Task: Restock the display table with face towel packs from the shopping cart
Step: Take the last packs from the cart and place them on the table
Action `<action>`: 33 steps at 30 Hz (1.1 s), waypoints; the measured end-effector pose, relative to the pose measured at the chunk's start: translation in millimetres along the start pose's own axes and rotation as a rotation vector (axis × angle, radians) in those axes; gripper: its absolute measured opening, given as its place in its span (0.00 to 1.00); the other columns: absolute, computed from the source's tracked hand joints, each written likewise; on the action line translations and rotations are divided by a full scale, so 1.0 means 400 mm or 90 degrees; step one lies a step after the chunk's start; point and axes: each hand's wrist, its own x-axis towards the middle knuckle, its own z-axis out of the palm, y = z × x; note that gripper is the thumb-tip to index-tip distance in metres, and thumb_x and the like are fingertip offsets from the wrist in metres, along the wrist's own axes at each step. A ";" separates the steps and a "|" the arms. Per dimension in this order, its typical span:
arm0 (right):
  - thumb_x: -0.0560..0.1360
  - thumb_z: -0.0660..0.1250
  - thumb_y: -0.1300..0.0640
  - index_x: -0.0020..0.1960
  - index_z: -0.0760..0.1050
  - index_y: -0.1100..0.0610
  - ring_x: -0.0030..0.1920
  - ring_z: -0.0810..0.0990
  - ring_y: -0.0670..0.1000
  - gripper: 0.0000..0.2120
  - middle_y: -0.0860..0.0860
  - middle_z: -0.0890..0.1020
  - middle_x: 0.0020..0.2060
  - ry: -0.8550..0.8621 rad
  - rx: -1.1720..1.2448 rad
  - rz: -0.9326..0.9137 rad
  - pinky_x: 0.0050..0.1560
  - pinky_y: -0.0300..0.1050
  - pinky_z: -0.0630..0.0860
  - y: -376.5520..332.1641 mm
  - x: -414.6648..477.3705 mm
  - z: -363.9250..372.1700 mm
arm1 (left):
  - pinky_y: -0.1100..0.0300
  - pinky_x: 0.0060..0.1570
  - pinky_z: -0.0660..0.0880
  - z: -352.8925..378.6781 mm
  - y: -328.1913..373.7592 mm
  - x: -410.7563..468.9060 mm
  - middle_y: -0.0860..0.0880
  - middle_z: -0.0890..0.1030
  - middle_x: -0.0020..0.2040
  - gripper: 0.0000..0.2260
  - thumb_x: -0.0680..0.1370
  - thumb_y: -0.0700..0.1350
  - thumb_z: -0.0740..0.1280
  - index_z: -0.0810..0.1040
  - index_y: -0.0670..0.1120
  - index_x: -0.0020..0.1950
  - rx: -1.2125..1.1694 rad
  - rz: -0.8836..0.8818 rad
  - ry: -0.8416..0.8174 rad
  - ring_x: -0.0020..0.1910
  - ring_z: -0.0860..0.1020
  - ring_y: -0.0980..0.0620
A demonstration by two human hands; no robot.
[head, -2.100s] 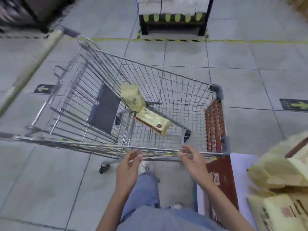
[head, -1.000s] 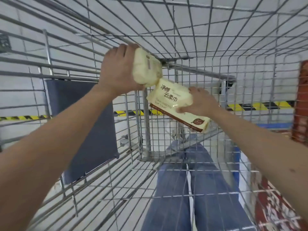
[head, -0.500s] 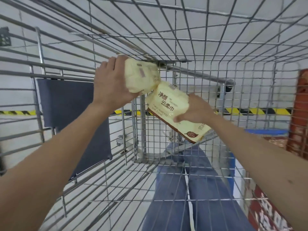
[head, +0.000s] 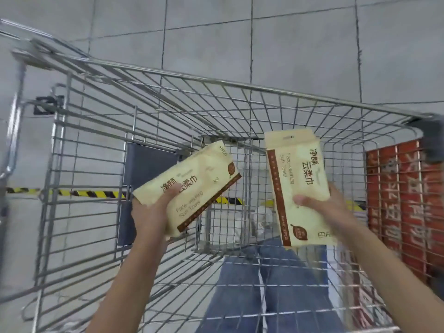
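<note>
Grey floor tiles [head: 288, 39] fill the top of the view, and a yellow and black stripe [head: 91, 193] runs along the ground behind the wires.

Next biggest is the shopping cart [head: 216, 82]. It is made of thin metal wires, and both arms reach down inside it. Red boxes with white writing [head: 403, 200] stand just outside its right wall. A dark flat panel [head: 149, 162] sits at the cart's left end. Blue jeans [head: 276, 284] show through the wire bottom.

Inside the cart, up off the bottom, are two face towel packs. The left pack [head: 199, 186] is tilted, with its top end pointing up and to the right. The right pack [head: 298, 183] stands almost straight up. The two packs are apart and do not touch.

The left hand [head: 153, 212] is closed around the low end of the left pack, thumb on the front. The right hand [head: 329, 207] is wrapped around the side of the right pack, thumb on the front too.

What could go wrong? Each hand holds only one end or edge, and the wrappers look smooth, so a pack could slip and drop back into the cart. The cart rim is high, so a pack or an arm could bump the wires on the way out. No display table shows in this view, so the person has to turn to find it.
</note>
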 end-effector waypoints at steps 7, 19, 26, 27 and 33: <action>0.55 0.75 0.54 0.62 0.67 0.50 0.43 0.80 0.47 0.36 0.46 0.80 0.47 0.058 0.095 -0.092 0.37 0.43 0.75 -0.022 -0.199 -0.026 | 0.51 0.37 0.82 -0.090 -0.002 -0.172 0.44 0.85 0.48 0.22 0.65 0.48 0.72 0.78 0.44 0.58 -0.173 -0.108 -0.173 0.42 0.84 0.47; 0.42 0.83 0.46 0.60 0.74 0.57 0.49 0.84 0.54 0.48 0.52 0.84 0.50 0.241 0.389 -0.317 0.43 0.50 0.82 0.184 -0.651 0.011 | 0.50 0.36 0.81 -0.262 -0.050 -0.336 0.46 0.86 0.42 0.16 0.66 0.48 0.69 0.78 0.46 0.52 -0.160 -0.086 -0.467 0.37 0.84 0.49; 0.41 0.82 0.44 0.57 0.76 0.55 0.45 0.85 0.54 0.46 0.53 0.85 0.46 0.395 0.502 -0.281 0.36 0.47 0.81 0.463 -0.873 0.073 | 0.52 0.31 0.81 -0.229 -0.087 -0.452 0.45 0.86 0.40 0.14 0.66 0.47 0.70 0.78 0.46 0.50 -0.004 -0.086 -0.634 0.35 0.84 0.49; 0.38 0.82 0.41 0.57 0.76 0.56 0.45 0.85 0.55 0.49 0.53 0.86 0.46 0.427 0.523 -0.262 0.37 0.47 0.81 0.502 -0.895 0.083 | 0.52 0.31 0.81 -0.219 -0.095 -0.475 0.45 0.86 0.39 0.14 0.66 0.47 0.70 0.78 0.45 0.50 0.020 -0.086 -0.658 0.34 0.84 0.48; 0.36 0.82 0.41 0.57 0.76 0.56 0.44 0.85 0.57 0.51 0.56 0.85 0.46 0.534 0.642 -0.220 0.36 0.49 0.81 0.674 -0.993 0.113 | 0.43 0.37 0.78 -0.149 -0.165 -0.627 0.42 0.85 0.40 0.07 0.76 0.46 0.66 0.77 0.44 0.51 0.162 -0.081 -0.788 0.34 0.84 0.45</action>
